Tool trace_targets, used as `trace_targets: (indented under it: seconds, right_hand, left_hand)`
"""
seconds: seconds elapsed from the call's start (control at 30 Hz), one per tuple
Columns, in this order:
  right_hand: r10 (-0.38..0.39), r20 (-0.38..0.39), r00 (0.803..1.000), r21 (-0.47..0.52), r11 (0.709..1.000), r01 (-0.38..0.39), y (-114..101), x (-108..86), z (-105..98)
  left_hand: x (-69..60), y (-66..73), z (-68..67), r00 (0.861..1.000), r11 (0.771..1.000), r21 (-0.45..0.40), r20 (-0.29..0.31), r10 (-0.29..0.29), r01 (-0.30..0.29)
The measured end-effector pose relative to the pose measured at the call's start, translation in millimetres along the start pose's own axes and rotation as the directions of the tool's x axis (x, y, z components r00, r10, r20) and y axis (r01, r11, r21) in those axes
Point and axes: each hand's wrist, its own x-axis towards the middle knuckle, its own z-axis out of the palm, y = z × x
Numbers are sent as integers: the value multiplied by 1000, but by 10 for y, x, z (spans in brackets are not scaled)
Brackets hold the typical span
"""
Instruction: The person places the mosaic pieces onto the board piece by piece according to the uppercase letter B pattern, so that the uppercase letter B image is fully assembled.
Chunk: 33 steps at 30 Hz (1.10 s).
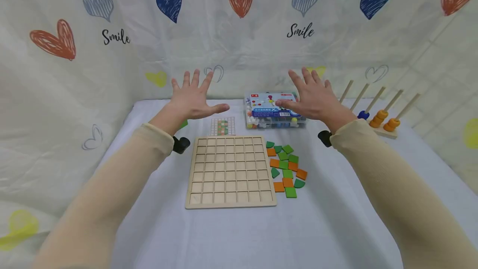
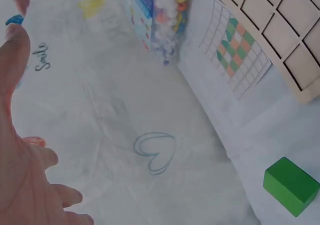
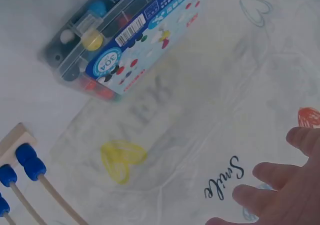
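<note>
Both hands are raised above the far part of the table with fingers spread, holding nothing. My left hand (image 1: 190, 98) is over the area beside a printed grid card (image 1: 223, 126); in its wrist view a green block (image 2: 291, 186) lies on the cloth. In front of the clear plastic box (image 1: 274, 111) of coloured balls hovers my right hand (image 1: 313, 96). Between the arms lies a wooden grid board (image 1: 231, 171) with bare cells. Along its right side are scattered several flat tiles, among them an orange square (image 1: 279, 187), a green square (image 1: 291, 192) and a dark green rounded piece (image 1: 299, 183).
A wooden bead stand (image 1: 386, 131) with upright pegs and blue and orange beads stands at the right. White cloth (image 1: 239, 240) covers the table. Behind it hangs a curtain (image 1: 205, 45) printed with hearts and the word Smile.
</note>
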Motion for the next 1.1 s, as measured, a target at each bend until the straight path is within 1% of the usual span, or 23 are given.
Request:
trace_targets:
  seconds: [0.1,0.2,0.3,0.4,0.5,0.6,0.7,0.83,0.97,1.1]
  right_hand:
    - [-31,5,1000,-5,1000,31,-2,-30,67]
    - [-80,27,996,42,996,79,4,-82,214]
    - [-123,77,989,116,987,114,26,-156,413]
    - [-156,127,980,156,978,135,45,-217,628]
    - [-188,160,969,186,970,157,60,-256,827]
    - [-226,180,957,213,959,186,68,-275,991]
    - [-250,204,947,220,954,204,53,-277,1089]
    - [-260,230,938,215,953,211,34,-248,1181]
    - [-290,212,933,217,945,245,27,-234,1236]
    - [-316,182,931,210,938,277,30,-234,1283]
  left_hand:
    - [-42,-50,96,999,999,-35,-7,33,-34]
    - [-140,-134,268,997,993,-87,4,79,-79]
    - [-305,-229,495,992,985,-124,27,127,-123]
    - [-506,-333,732,985,976,-155,54,163,-153]
    - [-691,-436,942,980,967,-202,90,179,-158]
    - [-839,-520,1094,976,957,-247,120,182,-148]
    - [-957,-572,1166,973,952,-276,142,180,-136]
    - [-1036,-595,1225,968,946,-294,164,192,-138]
    - [-1050,-608,1304,964,945,-286,161,213,-161]
    - [-1042,-625,1348,963,952,-251,157,219,-176]
